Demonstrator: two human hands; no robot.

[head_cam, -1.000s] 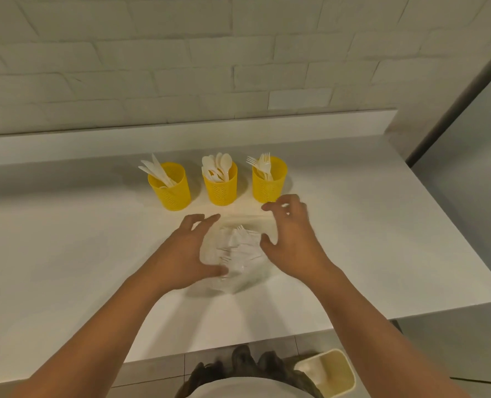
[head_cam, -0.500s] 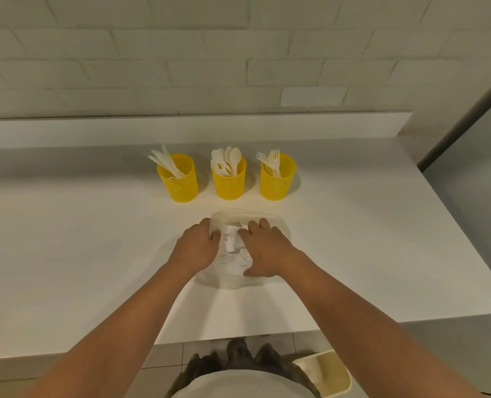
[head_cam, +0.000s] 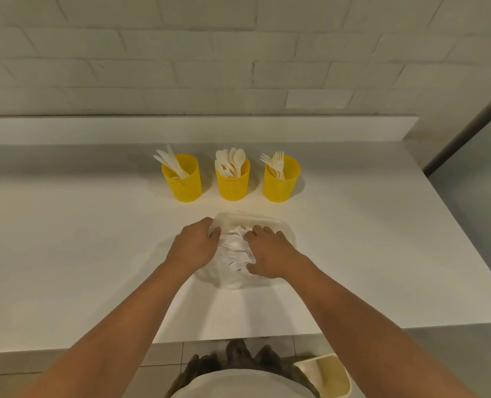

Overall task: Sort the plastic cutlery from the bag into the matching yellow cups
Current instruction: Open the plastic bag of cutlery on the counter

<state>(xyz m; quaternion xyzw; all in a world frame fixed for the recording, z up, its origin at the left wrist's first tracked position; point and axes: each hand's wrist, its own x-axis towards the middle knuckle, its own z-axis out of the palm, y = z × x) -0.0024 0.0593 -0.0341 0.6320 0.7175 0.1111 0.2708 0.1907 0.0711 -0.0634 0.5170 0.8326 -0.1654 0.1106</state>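
Note:
A clear plastic bag (head_cam: 232, 251) of white cutlery lies on the white counter in front of me. My left hand (head_cam: 194, 245) grips its left side near the top. My right hand (head_cam: 270, 254) rests on its right side, fingers pressing into the plastic. Behind the bag stand three yellow perforated cups in a row: the left cup (head_cam: 183, 179) holds knives, the middle cup (head_cam: 232, 180) holds spoons, the right cup (head_cam: 281, 180) holds forks.
The counter (head_cam: 80, 254) ends at a front edge near my body and a right edge beside a grey wall. A raised ledge (head_cam: 181, 129) runs along the brick wall behind the cups. A cream bin (head_cam: 329, 374) stands on the floor at lower right.
Both hands came together from beside the bag onto it and closed on the plastic. The bag's top edge now stands up behind my fingers.

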